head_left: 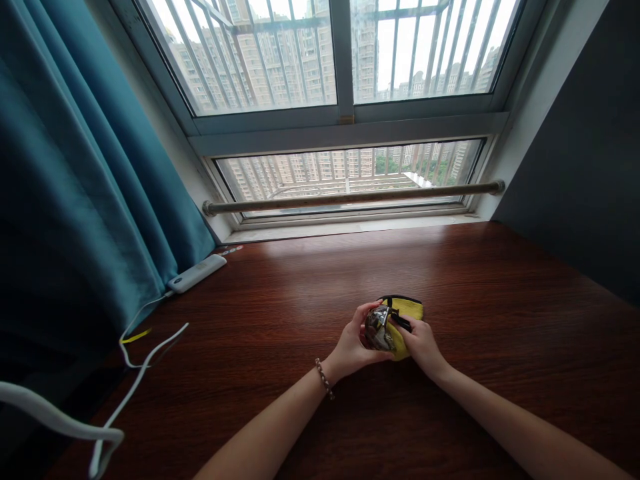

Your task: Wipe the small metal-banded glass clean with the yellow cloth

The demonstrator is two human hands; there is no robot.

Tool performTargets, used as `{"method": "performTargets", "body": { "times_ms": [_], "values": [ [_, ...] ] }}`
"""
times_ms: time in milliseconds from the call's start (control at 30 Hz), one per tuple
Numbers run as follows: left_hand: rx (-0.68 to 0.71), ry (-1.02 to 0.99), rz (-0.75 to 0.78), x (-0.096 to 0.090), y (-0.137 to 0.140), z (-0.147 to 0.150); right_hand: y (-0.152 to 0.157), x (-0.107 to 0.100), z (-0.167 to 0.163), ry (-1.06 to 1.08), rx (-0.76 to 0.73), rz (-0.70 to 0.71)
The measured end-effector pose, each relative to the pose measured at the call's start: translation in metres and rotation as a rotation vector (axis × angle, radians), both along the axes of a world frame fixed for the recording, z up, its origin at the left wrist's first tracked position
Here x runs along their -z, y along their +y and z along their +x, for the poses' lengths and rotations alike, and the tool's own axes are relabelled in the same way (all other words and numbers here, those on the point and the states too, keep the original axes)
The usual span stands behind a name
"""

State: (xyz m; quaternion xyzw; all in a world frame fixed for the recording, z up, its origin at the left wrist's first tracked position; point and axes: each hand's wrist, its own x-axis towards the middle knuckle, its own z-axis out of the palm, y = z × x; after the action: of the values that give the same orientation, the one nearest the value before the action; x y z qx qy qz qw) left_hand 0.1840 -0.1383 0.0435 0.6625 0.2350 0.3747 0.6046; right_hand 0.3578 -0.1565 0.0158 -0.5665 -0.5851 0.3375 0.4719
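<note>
My left hand (pixel 351 347) is curled around a small, shiny, rounded vessel (pixel 378 329), tilted on its side above the table. Whether it is metal or glass I cannot make out. A yellow cloth (pixel 410 308) with a black edge hangs behind and below the vessel. My right hand (pixel 420 343) grips the cloth and presses it to the vessel's right side. By the right fingertips is a short black piece (pixel 401 323); it could be the cloth's trim or a handle, I cannot tell which.
Under my hands is a glossy dark red wooden table (pixel 290 280). A white power strip (pixel 197 273) lies at its back left, beside a blue curtain (pixel 100 167). White cables (pixel 143 370) run along the left. Behind the table stands a window with a horizontal rail (pixel 350 199).
</note>
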Motion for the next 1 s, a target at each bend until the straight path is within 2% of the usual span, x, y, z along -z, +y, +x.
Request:
{"method": "performTargets", "body": {
  "times_ms": [133,233,400,467,600,700,833,1000],
  "values": [
    [0.082,0.03,-0.089,-0.001,0.002,-0.004,-0.003,-0.003,-0.001,-0.031,0.004,0.003],
    [0.084,0.077,-0.1,0.002,0.002,-0.006,-0.006,-0.008,-0.004,-0.063,0.003,0.023],
    [0.073,-0.03,-0.124,0.008,0.002,-0.004,-0.007,-0.008,-0.005,-0.067,-0.004,0.043],
    [0.082,-0.033,-0.083,0.008,0.001,-0.003,-0.005,-0.005,-0.004,-0.048,-0.001,0.038],
    [0.018,0.129,0.035,0.009,-0.003,-0.001,-0.001,0.002,-0.001,0.021,-0.001,0.015],
    [-0.039,0.185,0.033,0.011,-0.003,-0.001,0.0,0.004,0.0,0.061,-0.009,0.001],
    [-0.043,0.103,-0.053,0.011,0.001,-0.001,0.0,0.004,-0.001,0.078,-0.019,-0.01],
    [0.106,-0.088,-0.249,0.01,0.007,-0.003,-0.002,0.001,0.0,0.02,-0.01,-0.017]
  ]
}}
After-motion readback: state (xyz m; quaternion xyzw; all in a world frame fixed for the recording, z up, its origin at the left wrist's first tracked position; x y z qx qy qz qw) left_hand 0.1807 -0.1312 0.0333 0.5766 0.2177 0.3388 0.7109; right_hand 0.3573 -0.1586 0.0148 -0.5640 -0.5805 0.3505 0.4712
